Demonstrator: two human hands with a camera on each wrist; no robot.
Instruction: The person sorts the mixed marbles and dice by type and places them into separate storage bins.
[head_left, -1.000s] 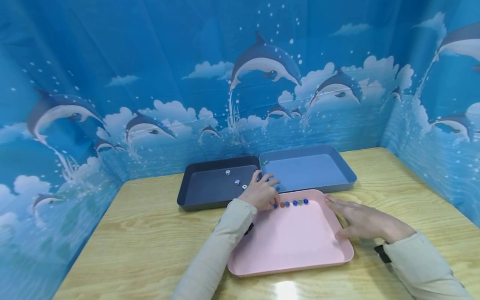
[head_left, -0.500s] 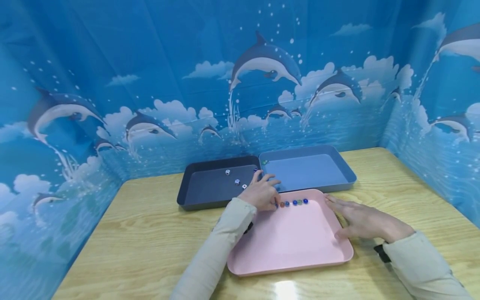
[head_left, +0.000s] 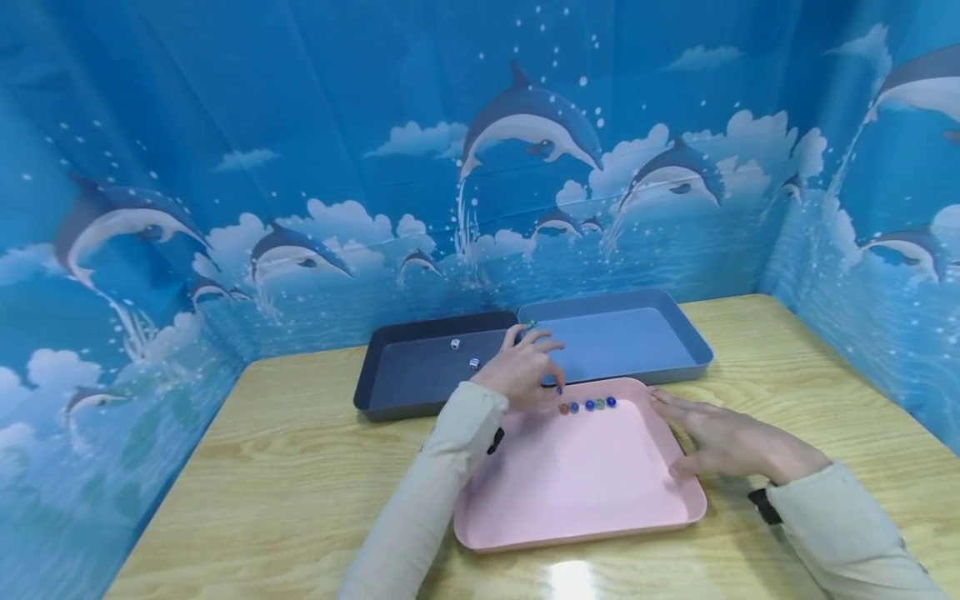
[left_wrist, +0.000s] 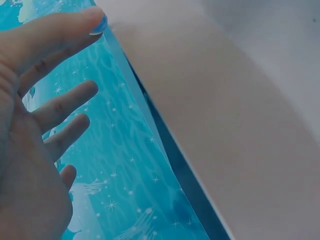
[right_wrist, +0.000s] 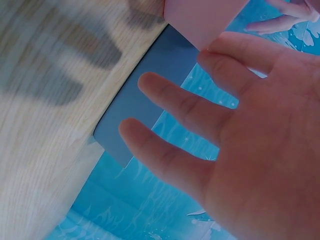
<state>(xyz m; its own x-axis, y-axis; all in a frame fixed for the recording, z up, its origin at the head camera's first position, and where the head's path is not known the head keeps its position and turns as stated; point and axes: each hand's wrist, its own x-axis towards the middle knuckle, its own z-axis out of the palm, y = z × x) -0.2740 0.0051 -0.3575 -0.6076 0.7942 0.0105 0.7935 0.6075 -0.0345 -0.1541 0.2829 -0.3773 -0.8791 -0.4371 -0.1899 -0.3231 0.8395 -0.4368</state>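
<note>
Between thumb and index fingertip, my left hand (head_left: 521, 371) pinches a blue glass marble (left_wrist: 101, 26), its other fingers spread apart. It hovers just above the far left part of a pink tray (head_left: 585, 483). Several marbles lie in a row along that tray's far wall: an orange marble (head_left: 564, 409) at the left, a green marble (head_left: 600, 404), and blue ones, the last blue marble (head_left: 611, 402) at the right. My right hand (head_left: 738, 437) touches the tray's right rim with fairly straight fingers, seen also in the right wrist view.
Behind the pink tray stand a dark tray (head_left: 405, 379) on the left and a blue-grey tray (head_left: 615, 337) on the right, side by side. Two white dice (head_left: 474, 364) show in the dark one. Green marbles (head_left: 530, 324) lie in the blue-grey tray's far left corner, partly hidden.
My left hand has lifted the blue marble from the left end of the row and risen slightly. It now covers another die in the dark tray. My right hand has stayed put.
</note>
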